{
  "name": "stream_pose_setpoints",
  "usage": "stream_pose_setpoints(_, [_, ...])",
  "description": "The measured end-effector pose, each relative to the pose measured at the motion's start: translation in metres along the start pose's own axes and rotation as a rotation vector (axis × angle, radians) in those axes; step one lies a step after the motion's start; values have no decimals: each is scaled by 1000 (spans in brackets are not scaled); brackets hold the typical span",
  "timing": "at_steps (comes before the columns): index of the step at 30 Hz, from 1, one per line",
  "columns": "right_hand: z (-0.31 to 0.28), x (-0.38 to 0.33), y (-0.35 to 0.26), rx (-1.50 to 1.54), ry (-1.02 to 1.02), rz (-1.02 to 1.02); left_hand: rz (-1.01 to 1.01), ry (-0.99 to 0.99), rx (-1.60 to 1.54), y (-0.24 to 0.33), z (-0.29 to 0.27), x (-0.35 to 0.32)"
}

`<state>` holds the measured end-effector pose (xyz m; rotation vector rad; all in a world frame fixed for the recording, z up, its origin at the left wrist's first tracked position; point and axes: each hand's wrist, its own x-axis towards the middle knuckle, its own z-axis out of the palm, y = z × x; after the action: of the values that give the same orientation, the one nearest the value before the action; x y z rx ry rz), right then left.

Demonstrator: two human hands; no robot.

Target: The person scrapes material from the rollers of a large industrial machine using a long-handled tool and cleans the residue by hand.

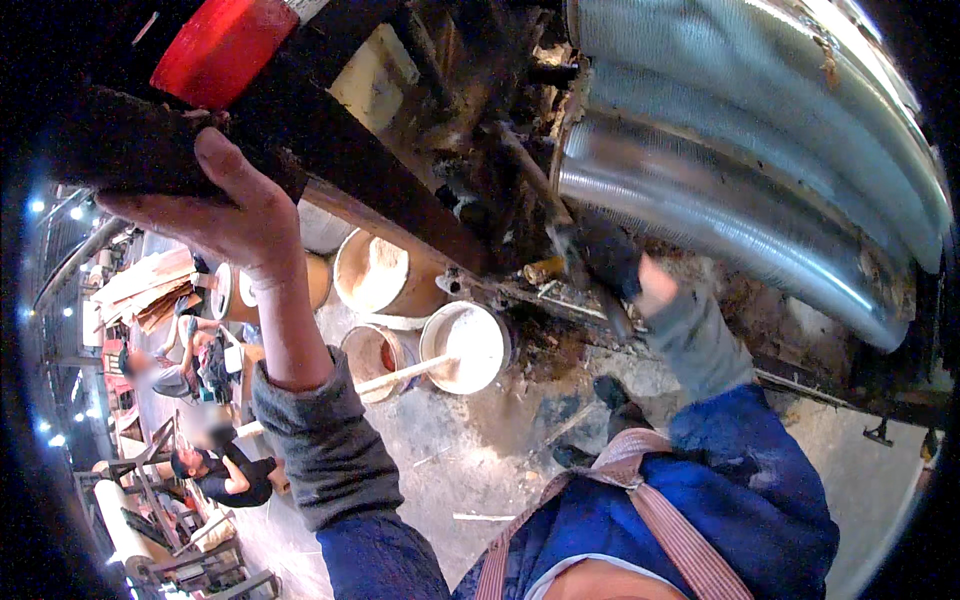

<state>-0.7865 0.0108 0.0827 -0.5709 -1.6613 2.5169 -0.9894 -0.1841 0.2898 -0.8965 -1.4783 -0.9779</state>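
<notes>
My left hand (pixel 238 212) is bare and grips the lower edge of a dark beam (pixel 120 135), thumb against its face and fingers stretched along underneath. Just above that hand a red-painted block (pixel 222 50) shows. My right hand (pixel 606 258), in a dark glove, is closed round a worn stick-like handle (pixel 533 170), which runs up and left into the machine's shadowy interior. What the handle ends in is lost in the dark. Right beside the glove lies a large shiny metal roller (pixel 715 215), with a ribbed grey sheet (pixel 700 85) above it.
Below the machine frame stand several buckets, among them a white bucket (pixel 465 347) with a pale stick (pixel 410 375) across its rim, and a bigger tub (pixel 385 272). Two people (pixel 235 470) (pixel 165 375) are at the far left, near stacked boards (pixel 148 288). The concrete floor (pixel 450 460) is stained.
</notes>
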Motion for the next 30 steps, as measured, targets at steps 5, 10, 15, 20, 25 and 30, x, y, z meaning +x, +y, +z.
stream_pose_setpoints(5, [20, -45, 61, -200, 233, -257, 115, -9, 131, -11, -12, 3])
stream_pose_setpoints(10, [13, 19, 72, -480, 142, -76, 153, 4, 258, -15, -7, 3])
stream_pose_setpoints(15, [61, -41, 137, -633, 353, -139, 138, 5, 113, -12, -6, 0])
stream_pose_setpoints(20, [37, -96, 113, -707, 159, -108, 161, 8, 94, -21, -12, 4])
stream_pose_setpoints(25, [35, -99, 110, -691, 162, -126, 165, -14, 103, -22, -11, 6])
stream_pose_setpoints(30, [42, -100, 94, -685, 188, -63, 173, 30, 79, -12, -4, 3])
